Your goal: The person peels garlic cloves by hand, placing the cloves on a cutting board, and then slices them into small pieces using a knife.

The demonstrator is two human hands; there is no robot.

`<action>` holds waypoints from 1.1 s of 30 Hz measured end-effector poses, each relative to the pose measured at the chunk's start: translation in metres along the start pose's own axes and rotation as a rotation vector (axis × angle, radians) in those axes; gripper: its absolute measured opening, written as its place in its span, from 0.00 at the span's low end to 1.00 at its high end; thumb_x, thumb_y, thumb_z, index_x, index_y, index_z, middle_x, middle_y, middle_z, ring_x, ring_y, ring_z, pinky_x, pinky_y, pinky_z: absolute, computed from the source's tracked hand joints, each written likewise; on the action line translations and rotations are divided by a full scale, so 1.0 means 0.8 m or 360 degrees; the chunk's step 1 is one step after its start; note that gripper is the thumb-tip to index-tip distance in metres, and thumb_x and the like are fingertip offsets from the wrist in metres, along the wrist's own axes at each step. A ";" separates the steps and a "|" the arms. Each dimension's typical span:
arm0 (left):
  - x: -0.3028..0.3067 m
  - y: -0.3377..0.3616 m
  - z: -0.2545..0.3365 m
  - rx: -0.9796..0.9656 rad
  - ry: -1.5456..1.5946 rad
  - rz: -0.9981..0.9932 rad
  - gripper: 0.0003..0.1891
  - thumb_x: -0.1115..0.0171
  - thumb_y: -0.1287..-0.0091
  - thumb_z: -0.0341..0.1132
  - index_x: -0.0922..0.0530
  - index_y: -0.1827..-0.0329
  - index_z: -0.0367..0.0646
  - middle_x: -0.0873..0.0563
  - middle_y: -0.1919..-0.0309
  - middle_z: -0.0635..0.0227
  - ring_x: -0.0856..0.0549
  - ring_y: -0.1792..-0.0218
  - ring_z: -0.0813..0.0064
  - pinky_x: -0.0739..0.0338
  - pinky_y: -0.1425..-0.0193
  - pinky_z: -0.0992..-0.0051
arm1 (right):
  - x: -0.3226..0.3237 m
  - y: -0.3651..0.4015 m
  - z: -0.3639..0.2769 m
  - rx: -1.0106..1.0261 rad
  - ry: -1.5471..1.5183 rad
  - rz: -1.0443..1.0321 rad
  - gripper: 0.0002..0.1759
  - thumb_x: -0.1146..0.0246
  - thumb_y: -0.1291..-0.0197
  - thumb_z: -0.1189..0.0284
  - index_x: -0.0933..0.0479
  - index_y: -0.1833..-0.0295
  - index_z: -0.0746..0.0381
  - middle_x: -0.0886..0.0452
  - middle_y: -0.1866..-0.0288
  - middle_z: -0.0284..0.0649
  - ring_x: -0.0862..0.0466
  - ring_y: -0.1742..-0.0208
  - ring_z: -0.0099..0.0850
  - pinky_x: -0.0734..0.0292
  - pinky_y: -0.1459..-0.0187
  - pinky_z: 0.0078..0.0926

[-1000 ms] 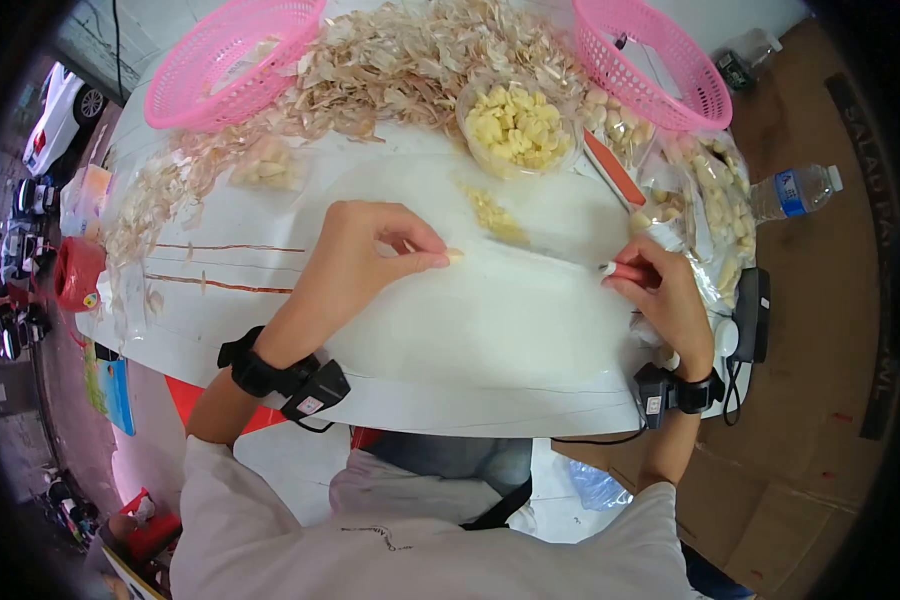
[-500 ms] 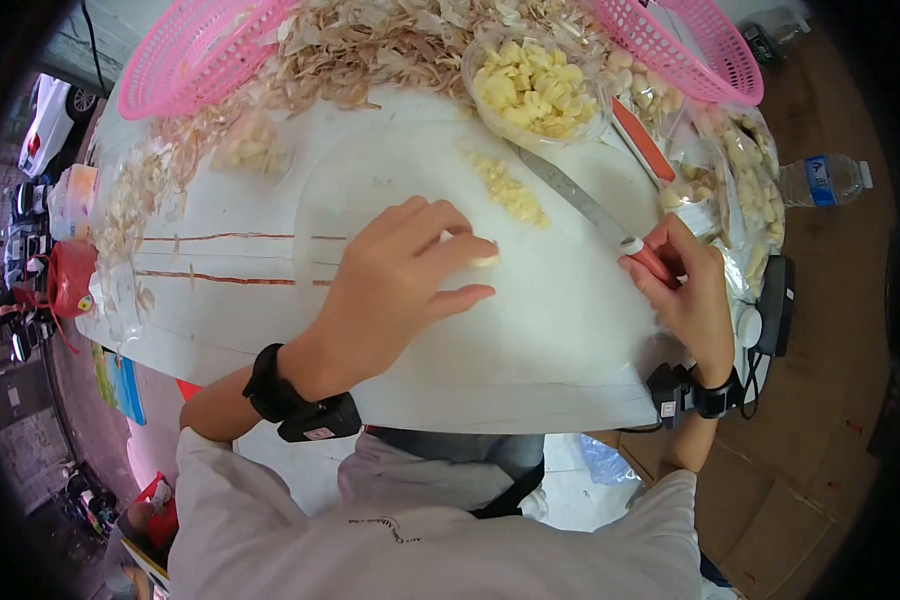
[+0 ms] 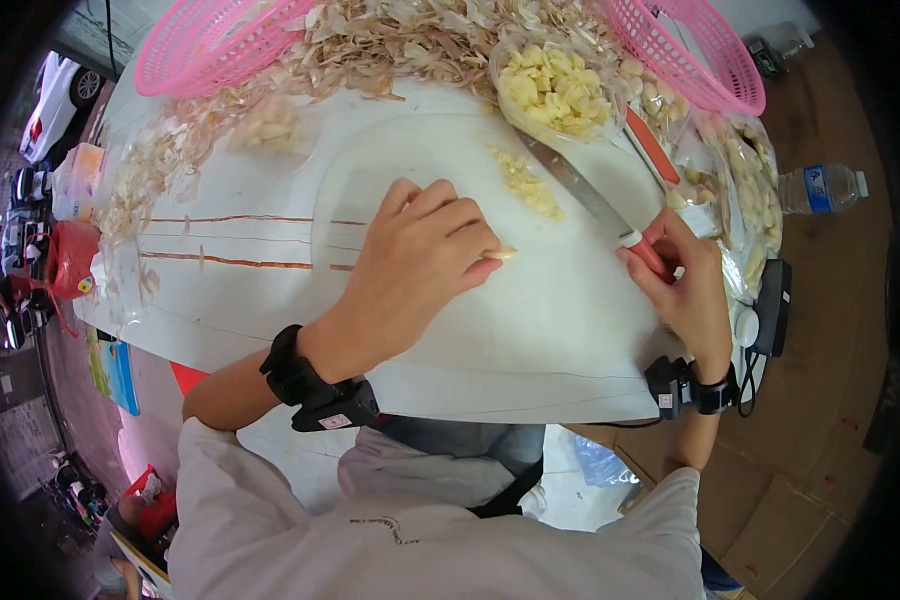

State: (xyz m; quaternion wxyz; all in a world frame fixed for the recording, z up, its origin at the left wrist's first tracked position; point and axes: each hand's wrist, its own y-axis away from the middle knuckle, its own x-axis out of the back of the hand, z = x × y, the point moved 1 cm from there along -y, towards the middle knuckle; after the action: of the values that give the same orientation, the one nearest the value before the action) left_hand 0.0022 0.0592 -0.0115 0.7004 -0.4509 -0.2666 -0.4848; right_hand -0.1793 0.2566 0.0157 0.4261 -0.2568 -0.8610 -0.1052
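Observation:
My left hand (image 3: 420, 262) pinches a pale garlic clove (image 3: 504, 253) between thumb and fingers, over the white cutting board (image 3: 550, 330). The red handle of a knife (image 3: 592, 205) is in my right hand (image 3: 678, 285); its blade points up and to the left, with the tip near a clear tub. Chopped garlic (image 3: 526, 183) lies in a short strip on the board, left of the blade. Peeled, cut cloves (image 3: 555, 88) fill the tub behind it.
Pink baskets stand at back left (image 3: 215, 50) and back right (image 3: 695, 55), with garlic skins (image 3: 410, 50) heaped between. A second red-handled knife (image 3: 650, 145), bagged garlic (image 3: 745, 190) and a water bottle (image 3: 820, 189) are at right. A clear container (image 3: 270, 130) sits at left.
The thumb and fingers of my left hand have closed together on the clove. The whole scene has shifted slightly in view. My right hand still holds the knife in much the same place.

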 end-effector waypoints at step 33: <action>0.010 -0.003 -0.035 0.0393 0.0384 0.0229 0.06 0.26 0.47 0.26 0.17 0.70 0.39 0.15 0.73 0.67 0.19 0.67 0.73 0.26 0.60 0.74 | -0.013 0.000 -0.017 -0.0054 -0.0018 -0.0207 0.16 0.32 0.40 0.71 0.34 0.65 0.62 0.31 0.83 0.44 0.29 0.82 0.43 0.35 0.77 0.33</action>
State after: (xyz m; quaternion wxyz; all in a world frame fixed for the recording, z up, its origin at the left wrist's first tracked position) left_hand 0.0017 0.0301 -0.0166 0.8102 -0.3181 -0.2052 -0.4476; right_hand -0.1645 0.2473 0.0157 0.4090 -0.2083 -0.8764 -0.1458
